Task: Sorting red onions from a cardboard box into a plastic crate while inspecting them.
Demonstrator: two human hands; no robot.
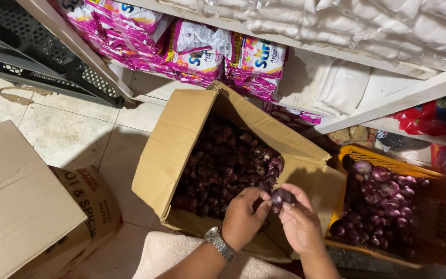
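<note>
Both hands meet over the near edge of an open cardboard box [174,150] full of small dark red onions [223,165]. My left hand [243,217], with a metal wristwatch [219,243], pinches one red onion [283,196] with its fingertips. My right hand [300,219] grips the same onion from the other side. A yellow plastic basket [344,155] with peeled, shinier purple onions [383,201] stands right of the box.
A second cardboard box [27,206] stands on the tiled floor at left. White shelves behind hold pink sachet packs [202,51] and white bags [347,20]. A black plastic crate [32,57] sits at top left. Beige cloth [166,256] lies under my arms.
</note>
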